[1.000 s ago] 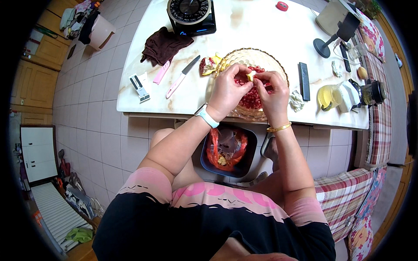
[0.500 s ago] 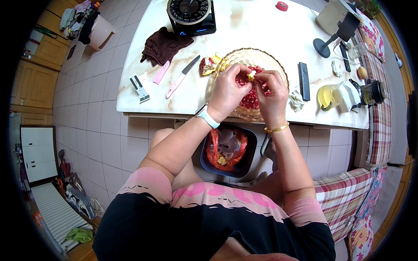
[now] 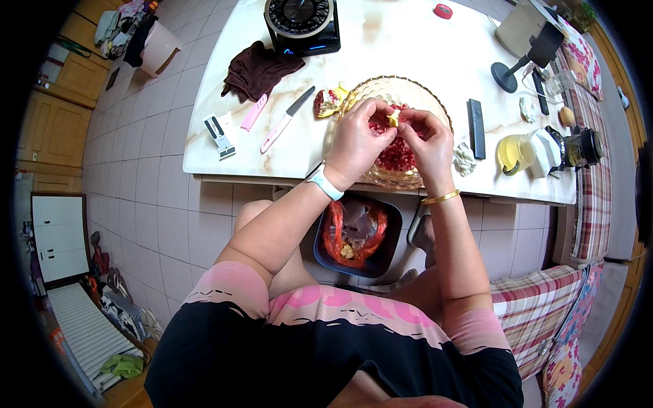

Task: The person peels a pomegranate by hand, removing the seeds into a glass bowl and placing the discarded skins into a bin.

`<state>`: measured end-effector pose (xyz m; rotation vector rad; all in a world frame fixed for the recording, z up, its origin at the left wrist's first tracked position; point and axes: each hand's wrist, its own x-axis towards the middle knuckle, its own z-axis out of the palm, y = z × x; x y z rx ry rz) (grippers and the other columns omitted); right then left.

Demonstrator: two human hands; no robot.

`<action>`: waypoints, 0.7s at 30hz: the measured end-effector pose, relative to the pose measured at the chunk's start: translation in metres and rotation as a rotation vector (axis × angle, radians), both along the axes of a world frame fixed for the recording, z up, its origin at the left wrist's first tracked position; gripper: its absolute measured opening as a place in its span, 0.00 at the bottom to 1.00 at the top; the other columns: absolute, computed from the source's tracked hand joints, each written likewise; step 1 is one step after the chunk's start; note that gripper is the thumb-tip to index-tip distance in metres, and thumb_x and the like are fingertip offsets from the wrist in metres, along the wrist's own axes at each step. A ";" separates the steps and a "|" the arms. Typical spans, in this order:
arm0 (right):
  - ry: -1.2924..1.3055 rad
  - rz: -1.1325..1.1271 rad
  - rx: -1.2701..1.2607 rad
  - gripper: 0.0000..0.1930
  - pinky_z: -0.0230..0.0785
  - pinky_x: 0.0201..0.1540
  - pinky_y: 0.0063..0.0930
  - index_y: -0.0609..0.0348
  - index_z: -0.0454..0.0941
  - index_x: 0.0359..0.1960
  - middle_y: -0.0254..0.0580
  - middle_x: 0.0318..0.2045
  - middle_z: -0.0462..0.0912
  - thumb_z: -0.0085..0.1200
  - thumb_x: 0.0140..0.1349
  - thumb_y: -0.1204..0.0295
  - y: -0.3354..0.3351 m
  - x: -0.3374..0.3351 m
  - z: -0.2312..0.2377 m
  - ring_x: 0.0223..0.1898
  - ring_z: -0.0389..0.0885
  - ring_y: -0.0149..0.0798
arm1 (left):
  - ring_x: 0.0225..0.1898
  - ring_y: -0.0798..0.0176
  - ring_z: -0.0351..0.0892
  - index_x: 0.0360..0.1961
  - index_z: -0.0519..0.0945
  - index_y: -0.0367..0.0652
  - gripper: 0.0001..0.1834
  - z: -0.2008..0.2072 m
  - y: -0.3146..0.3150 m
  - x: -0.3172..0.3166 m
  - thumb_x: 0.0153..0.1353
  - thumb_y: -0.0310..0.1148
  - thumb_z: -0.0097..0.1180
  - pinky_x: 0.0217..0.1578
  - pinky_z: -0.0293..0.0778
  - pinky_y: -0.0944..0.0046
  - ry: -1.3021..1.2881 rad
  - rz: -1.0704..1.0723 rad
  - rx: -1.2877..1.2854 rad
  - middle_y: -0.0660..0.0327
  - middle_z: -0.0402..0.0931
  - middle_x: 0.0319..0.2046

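Observation:
Both my hands are over an amber glass bowl (image 3: 435, 92) at the table's near edge. Red pomegranate seeds (image 3: 398, 158) lie in it. My left hand (image 3: 359, 136) pinches a small pale-yellow piece of pomegranate (image 3: 393, 119), its fingers closed around the piece. From the other side my right hand (image 3: 430, 141) grips the same piece between thumb and fingers. Part of the piece is hidden by the fingertips. Left of the bowl rests a larger pomegranate chunk (image 3: 326, 103) with seeds and yellow rind. A knife (image 3: 288, 119) with a pink handle lies beside it.
A pink sheath (image 3: 254, 113), dark brown cloth (image 3: 262, 70) and black round-topped appliance (image 3: 303, 27) are to the left. Right of the bowl lie a black bar (image 3: 476, 129), crumpled tissue (image 3: 465, 159) and glass pitcher (image 3: 515, 153). A bin (image 3: 357, 270) with a red bag stands below the table edge.
My right hand has shifted slightly, its fingers now turned a little differently at the pomegranate piece. My left hand stays almost in place. The whole view has shifted very slightly.

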<state>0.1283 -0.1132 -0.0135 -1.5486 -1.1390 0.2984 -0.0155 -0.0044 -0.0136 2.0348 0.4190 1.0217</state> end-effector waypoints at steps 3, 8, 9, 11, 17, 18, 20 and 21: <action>0.283 -0.033 -0.168 0.09 0.75 0.40 0.22 0.67 0.81 0.42 0.39 0.35 0.85 0.61 0.61 0.77 0.005 -0.003 0.008 0.36 0.82 0.27 | 0.40 0.61 0.82 0.40 0.79 0.35 0.14 0.006 -0.005 0.007 0.52 0.23 0.68 0.45 0.78 0.62 0.068 0.090 -0.108 0.56 0.81 0.37; 0.332 -0.105 -0.076 0.06 0.75 0.39 0.20 0.66 0.82 0.38 0.37 0.32 0.85 0.61 0.61 0.77 0.004 0.007 0.010 0.34 0.82 0.25 | 0.39 0.65 0.82 0.42 0.78 0.35 0.15 0.009 -0.007 0.008 0.55 0.22 0.68 0.44 0.78 0.67 0.037 0.077 -0.216 0.58 0.81 0.39; 0.325 -0.124 -0.056 0.05 0.75 0.39 0.21 0.66 0.82 0.36 0.37 0.32 0.85 0.60 0.61 0.77 0.004 0.012 0.009 0.33 0.81 0.26 | 0.39 0.66 0.82 0.43 0.77 0.35 0.15 0.007 -0.006 0.008 0.56 0.22 0.68 0.44 0.79 0.68 -0.006 0.042 -0.357 0.58 0.80 0.39; 0.146 -0.155 -0.141 0.06 0.76 0.39 0.24 0.65 0.83 0.38 0.39 0.34 0.85 0.60 0.62 0.76 0.002 0.020 0.010 0.33 0.82 0.29 | 0.39 0.69 0.82 0.46 0.76 0.35 0.16 0.002 -0.002 0.010 0.59 0.22 0.67 0.43 0.79 0.71 -0.095 -0.030 -0.639 0.59 0.80 0.40; 0.022 -0.135 -0.154 0.10 0.77 0.41 0.27 0.62 0.84 0.44 0.43 0.38 0.85 0.63 0.62 0.73 0.002 0.009 0.015 0.35 0.84 0.33 | 0.44 0.69 0.83 0.51 0.73 0.40 0.15 0.007 0.003 0.006 0.67 0.28 0.61 0.40 0.83 0.71 -0.180 -0.156 -1.184 0.61 0.81 0.43; 0.037 -0.088 -0.121 0.14 0.77 0.41 0.27 0.61 0.83 0.48 0.42 0.38 0.85 0.65 0.61 0.71 0.003 0.008 0.014 0.35 0.83 0.31 | 0.44 0.69 0.83 0.52 0.73 0.41 0.15 0.009 0.003 0.006 0.67 0.28 0.60 0.40 0.83 0.71 -0.181 -0.163 -1.212 0.61 0.81 0.43; 0.050 -0.039 -0.095 0.17 0.77 0.41 0.26 0.60 0.82 0.50 0.41 0.38 0.85 0.66 0.60 0.72 0.004 0.002 0.017 0.36 0.83 0.31 | 0.44 0.69 0.83 0.52 0.73 0.41 0.15 0.011 0.002 0.005 0.67 0.29 0.60 0.41 0.83 0.70 -0.187 -0.171 -1.239 0.62 0.81 0.43; 0.056 -0.013 -0.082 0.18 0.77 0.41 0.26 0.60 0.82 0.52 0.40 0.38 0.85 0.66 0.60 0.72 0.003 -0.001 0.019 0.36 0.83 0.30 | 0.44 0.69 0.83 0.52 0.73 0.42 0.15 0.012 0.001 0.004 0.67 0.30 0.60 0.41 0.83 0.70 -0.192 -0.172 -1.237 0.62 0.81 0.43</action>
